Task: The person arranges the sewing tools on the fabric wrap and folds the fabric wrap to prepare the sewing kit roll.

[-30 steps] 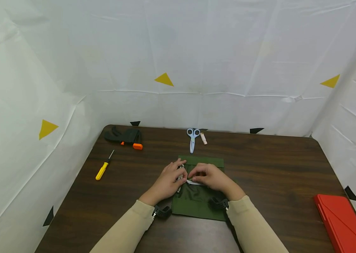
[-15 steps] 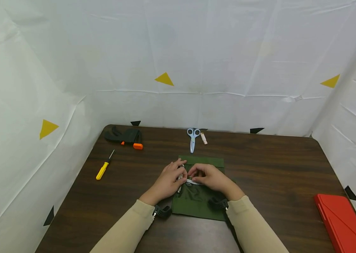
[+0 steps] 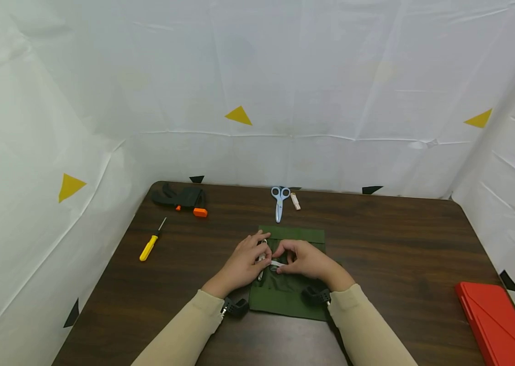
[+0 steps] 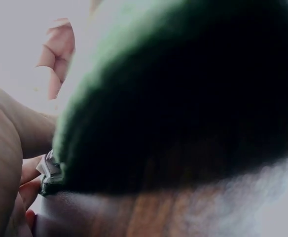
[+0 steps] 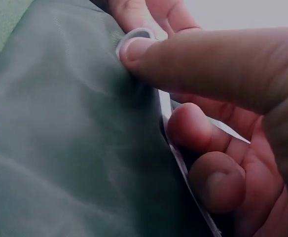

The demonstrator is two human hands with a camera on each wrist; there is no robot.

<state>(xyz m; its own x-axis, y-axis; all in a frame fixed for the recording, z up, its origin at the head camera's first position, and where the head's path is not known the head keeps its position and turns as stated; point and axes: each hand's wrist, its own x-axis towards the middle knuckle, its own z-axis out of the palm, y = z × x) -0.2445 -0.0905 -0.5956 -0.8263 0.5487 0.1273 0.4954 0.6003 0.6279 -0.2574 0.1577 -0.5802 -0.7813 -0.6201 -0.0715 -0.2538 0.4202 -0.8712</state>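
A green fabric tool roll (image 3: 285, 304) lies on the table with a white elastic band (image 3: 277, 263) across it. My left hand (image 3: 245, 260) rests at its left side, thumb and index finger pinching the band's left part. Beneath those fingers, a slim silver tool (image 3: 260, 276) is partly hidden. From the right, my right hand (image 3: 307, 262) holds the band, its thumb low and index finger above. The right wrist view shows the right thumb (image 5: 143, 50) on a curved pale loop of the band. Dark green cloth (image 4: 85, 118) fills much of the left wrist view.
Light blue scissors (image 3: 279, 204) and a small whitish piece (image 3: 295, 201) lie beyond the roll. At left are a yellow-handled screwdriver (image 3: 149, 247) and a black clamp-like tool with orange parts (image 3: 189, 197). A red case (image 3: 497, 323) sits at the right edge.
My right thumb has moved down toward me, widening the gap to the index finger. A small rounded outline now shows at the band between my hands. The left hand stays in place.
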